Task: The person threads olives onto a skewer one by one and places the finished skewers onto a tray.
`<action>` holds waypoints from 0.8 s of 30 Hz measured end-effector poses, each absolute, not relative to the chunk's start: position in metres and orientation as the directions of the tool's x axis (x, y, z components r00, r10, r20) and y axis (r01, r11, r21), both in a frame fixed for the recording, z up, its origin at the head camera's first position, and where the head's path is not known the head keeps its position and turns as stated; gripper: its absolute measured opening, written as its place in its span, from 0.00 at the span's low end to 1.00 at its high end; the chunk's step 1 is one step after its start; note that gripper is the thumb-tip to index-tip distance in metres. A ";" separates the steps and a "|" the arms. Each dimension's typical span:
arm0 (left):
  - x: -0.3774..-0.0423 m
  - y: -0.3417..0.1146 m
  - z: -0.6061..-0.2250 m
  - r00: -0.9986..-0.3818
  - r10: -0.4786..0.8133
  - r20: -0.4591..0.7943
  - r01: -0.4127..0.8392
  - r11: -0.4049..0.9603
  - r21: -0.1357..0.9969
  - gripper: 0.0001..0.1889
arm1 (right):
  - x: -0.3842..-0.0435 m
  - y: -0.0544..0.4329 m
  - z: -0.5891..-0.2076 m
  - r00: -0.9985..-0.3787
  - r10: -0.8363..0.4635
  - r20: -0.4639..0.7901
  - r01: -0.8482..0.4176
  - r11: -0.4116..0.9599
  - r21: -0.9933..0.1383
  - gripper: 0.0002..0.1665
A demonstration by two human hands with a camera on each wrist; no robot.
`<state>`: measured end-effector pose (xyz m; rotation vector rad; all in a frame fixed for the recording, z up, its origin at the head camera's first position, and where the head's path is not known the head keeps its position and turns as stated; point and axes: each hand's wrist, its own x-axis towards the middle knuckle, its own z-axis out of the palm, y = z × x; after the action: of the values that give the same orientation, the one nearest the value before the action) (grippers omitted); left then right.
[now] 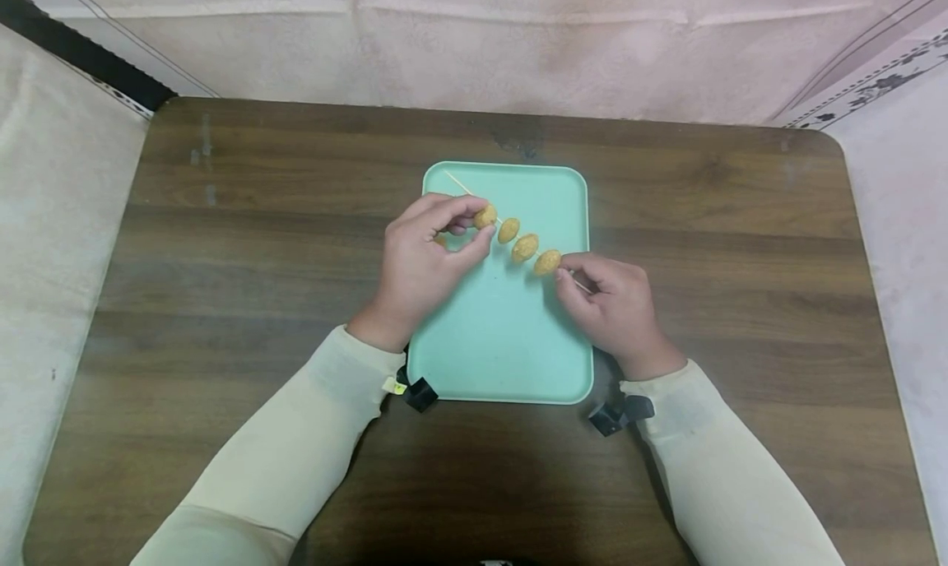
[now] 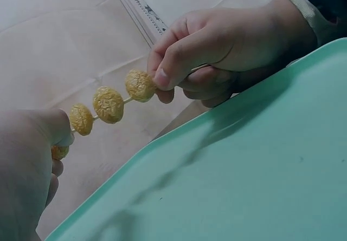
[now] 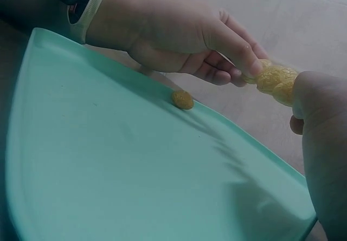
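A thin wooden skewer [image 1: 457, 183] carries several wrinkled golden-brown food balls [image 1: 526, 248], spaced along it and held above a mint-green tray [image 1: 504, 344]. My left hand [image 1: 425, 257] pinches the uppermost food ball [image 1: 485, 216] between thumb and fingers, with the bare skewer tip sticking out beyond it. My right hand [image 1: 611, 303] grips the skewer's lower end, its thumb and forefinger right against the nearest food ball [image 2: 140, 85]. One loose food ball [image 3: 182, 99] lies on the tray by its rim; in the head view my left hand mostly covers it.
The tray lies on a brown wooden table [image 1: 259, 303] with rounded far corners. Pale cloth [image 1: 518, 48] hangs behind the table. Dark wrist cameras [image 1: 420, 394] are strapped over both cream sleeves.
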<state>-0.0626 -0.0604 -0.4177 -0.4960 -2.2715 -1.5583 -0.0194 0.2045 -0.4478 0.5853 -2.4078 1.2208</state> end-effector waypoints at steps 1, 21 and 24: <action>-0.063 -0.060 -0.418 -0.879 0.094 0.467 0.470 0.338 0.815 0.12 | -0.020 0.204 -0.447 -0.842 -0.194 0.503 -0.520 0.537 -0.664 0.07; -0.069 -0.076 -0.402 -0.881 0.269 0.388 0.468 0.394 0.791 0.22 | -0.022 0.208 -0.447 -0.898 -0.071 0.434 -0.408 0.502 -0.763 0.06; -0.074 -0.090 -0.389 -0.911 0.322 0.257 0.398 0.528 0.750 0.23 | -0.023 0.209 -0.446 -0.907 -0.056 0.417 -0.387 0.499 -0.775 0.06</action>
<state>-0.0741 -0.0905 -0.3886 -0.6301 -2.6696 -1.3457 -0.0227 0.2087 -0.4460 0.3706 -2.4095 1.3721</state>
